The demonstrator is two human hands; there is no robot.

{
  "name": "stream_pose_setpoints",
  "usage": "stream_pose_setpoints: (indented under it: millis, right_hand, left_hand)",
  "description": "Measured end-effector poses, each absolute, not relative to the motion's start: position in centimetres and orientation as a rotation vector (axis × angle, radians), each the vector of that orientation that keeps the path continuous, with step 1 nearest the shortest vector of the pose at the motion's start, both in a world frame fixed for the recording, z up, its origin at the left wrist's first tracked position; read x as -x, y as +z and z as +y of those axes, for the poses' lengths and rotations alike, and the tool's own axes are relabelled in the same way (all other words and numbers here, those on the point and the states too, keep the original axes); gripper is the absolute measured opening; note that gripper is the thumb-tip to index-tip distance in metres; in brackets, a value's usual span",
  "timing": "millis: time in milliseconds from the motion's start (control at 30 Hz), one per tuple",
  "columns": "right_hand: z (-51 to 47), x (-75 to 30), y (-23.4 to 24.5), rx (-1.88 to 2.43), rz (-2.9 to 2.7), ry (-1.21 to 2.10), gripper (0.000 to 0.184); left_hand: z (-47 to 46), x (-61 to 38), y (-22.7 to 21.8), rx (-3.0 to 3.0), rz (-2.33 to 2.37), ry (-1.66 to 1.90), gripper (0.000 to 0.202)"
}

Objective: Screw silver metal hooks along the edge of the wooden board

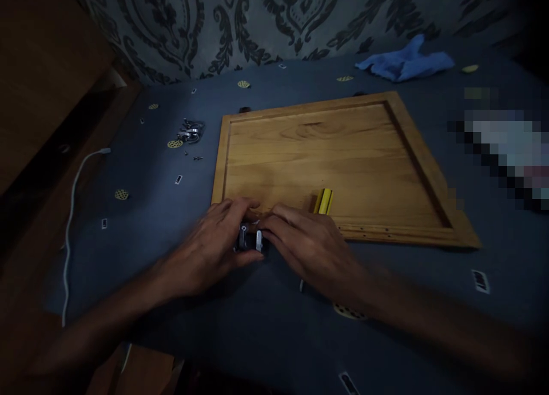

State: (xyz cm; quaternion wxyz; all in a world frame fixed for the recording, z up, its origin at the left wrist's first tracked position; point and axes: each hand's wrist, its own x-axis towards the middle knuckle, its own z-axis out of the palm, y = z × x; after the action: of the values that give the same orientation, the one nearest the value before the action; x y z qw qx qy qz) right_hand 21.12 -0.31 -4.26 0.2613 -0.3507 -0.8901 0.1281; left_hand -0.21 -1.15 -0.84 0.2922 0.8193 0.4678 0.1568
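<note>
At the near edge of a framed wooden cabinet door [309, 149], my left hand [210, 243] is closed around a metal hinge [259, 240], thumb below it and fingers over the top. My right hand [306, 240] has its fingertips pinched together against the hinge's right side; whatever they pinch is hidden. A yellow handle [325, 200], apparently a screwdriver's, sticks out beyond my right hand over the door. A thin shaft [301, 285] shows below that hand. Whether the palm grips this tool, I cannot tell. Small dark holes run along the door's near rail.
Left of the door lie a cluster of metal hinges [191, 131] and a few loose screws [198, 158]. A blue cloth [405, 60] is crumpled at the back right. A white cable [71, 229] runs down the left side. Patterned blue fabric [141, 258] covers the surface.
</note>
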Motion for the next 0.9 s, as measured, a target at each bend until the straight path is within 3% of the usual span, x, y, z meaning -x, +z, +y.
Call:
stream_pose_setpoints:
  millis: [367, 633, 900]
  right_hand:
    - [0.1, -21.3, -4.8, 0.842, -2.399, 0.26, 0.02]
    - [0.7, -22.0, -4.4, 0.855, -2.365, 0.527, 0.017]
    - [0.4, -21.7, -4.7, 0.866, -2.363, 0.411, 0.017]
  left_hand:
    - [-1.3, 0.3, -1.1, -2.233, 1.235, 0.436, 0.073]
    - [-1.3, 0.4, -0.9, -2.204, 1.249, 0.417, 0.067]
    - [-1.3, 0.3, -1.0, -2.223, 1.234, 0.423, 0.066]
